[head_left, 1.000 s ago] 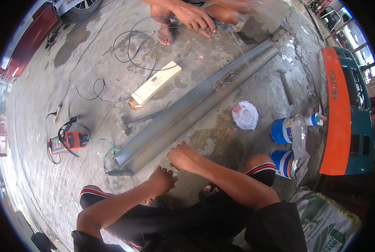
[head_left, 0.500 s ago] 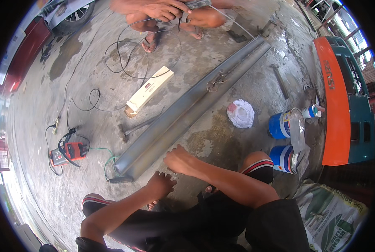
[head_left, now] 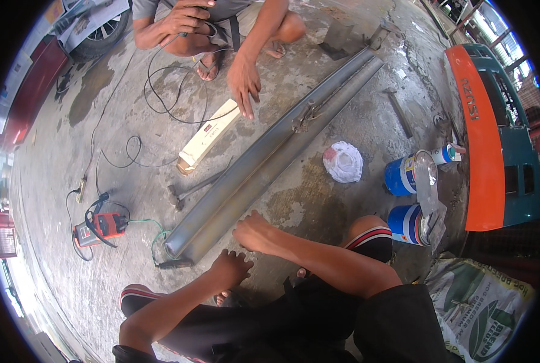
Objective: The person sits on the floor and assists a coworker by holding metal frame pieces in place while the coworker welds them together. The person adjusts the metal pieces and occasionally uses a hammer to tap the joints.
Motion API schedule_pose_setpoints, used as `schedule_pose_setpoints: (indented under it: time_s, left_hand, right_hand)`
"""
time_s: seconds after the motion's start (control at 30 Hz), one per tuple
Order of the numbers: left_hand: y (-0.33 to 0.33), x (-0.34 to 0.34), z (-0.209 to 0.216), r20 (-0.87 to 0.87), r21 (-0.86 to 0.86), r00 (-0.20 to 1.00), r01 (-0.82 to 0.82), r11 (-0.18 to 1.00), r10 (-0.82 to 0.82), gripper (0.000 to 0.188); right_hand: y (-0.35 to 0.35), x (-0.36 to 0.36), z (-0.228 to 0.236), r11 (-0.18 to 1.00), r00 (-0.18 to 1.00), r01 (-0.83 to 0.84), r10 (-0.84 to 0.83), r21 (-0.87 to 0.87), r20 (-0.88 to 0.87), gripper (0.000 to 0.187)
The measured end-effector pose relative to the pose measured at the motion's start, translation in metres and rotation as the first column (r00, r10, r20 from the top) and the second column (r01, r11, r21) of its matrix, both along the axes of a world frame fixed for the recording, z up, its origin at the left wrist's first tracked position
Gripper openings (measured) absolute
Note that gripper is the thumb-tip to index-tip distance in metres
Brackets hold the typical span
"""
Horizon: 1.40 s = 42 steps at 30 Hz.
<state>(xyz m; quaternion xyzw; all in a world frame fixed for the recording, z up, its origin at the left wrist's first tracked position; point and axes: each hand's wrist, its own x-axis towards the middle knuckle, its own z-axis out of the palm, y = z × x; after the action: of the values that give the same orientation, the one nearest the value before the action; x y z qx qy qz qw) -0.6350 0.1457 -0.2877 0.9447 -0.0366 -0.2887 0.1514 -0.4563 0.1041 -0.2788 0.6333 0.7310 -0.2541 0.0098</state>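
My left hand (head_left: 230,269) hangs over the floor in front of my knees, its fingers loosely bent and a little apart, with nothing seen in it. Just beyond it, my right hand (head_left: 255,233) is curled into a loose fist, and no object shows in it. Both are near the close end of a long grey metal channel (head_left: 264,160), which lies diagonally on the concrete, but neither touches it. Across from me a crouching co-worker grips a dark handle with a cable in one hand (head_left: 188,17); the other hand (head_left: 244,88) reaches down beside a long cream box (head_left: 209,136).
A red welding machine (head_left: 100,228) with cables sits at left. A hammer (head_left: 191,189) lies beside the channel. At right are a white cloth bundle (head_left: 343,161), blue paint cans (head_left: 400,176), an orange-and-green vehicle panel (head_left: 479,145) and a printed sack (head_left: 479,308).
The co-worker's hands have parted: one has lifted the cabled handle to the left, while the other has come down to the cream box. My hands have stayed nearly still.
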Motion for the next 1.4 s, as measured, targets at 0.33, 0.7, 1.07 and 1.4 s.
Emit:
schedule_pose_setpoints:
  time_s: [0.33, 0.7, 1.07, 1.4]
  left_hand:
    - [-0.002, 0.003, -0.002, 0.013, 0.011, 1.0, 0.027, 1.0, -0.027, 0.036]
    - [-0.007, 0.009, -0.017, -0.022, 0.022, 1.0, -0.008, 1.0, 0.008, 0.032]
    - [0.033, 0.078, 0.092, 0.576, -0.09, 0.801, -0.133, 0.987, 0.161, 0.021]
    - [0.03, 0.055, 0.135, 0.496, -0.058, 0.863, -0.082, 0.995, 0.1, 0.039]
  right_hand:
    - [-0.004, 0.002, -0.003, 0.999, 0.999, -0.029, 0.028, 0.039, 0.022, 0.008]
    - [0.003, 0.038, -0.018, 0.999, 0.999, -0.016, 0.018, 0.042, -0.043, 0.027]
    - [-0.017, 0.287, 0.1, 0.852, 0.852, 0.523, -0.523, 0.022, -0.01, 0.03]
    - [0.052, 0.294, -0.105, -0.123, 0.121, 0.982, -0.155, 0.141, -0.98, 0.037]
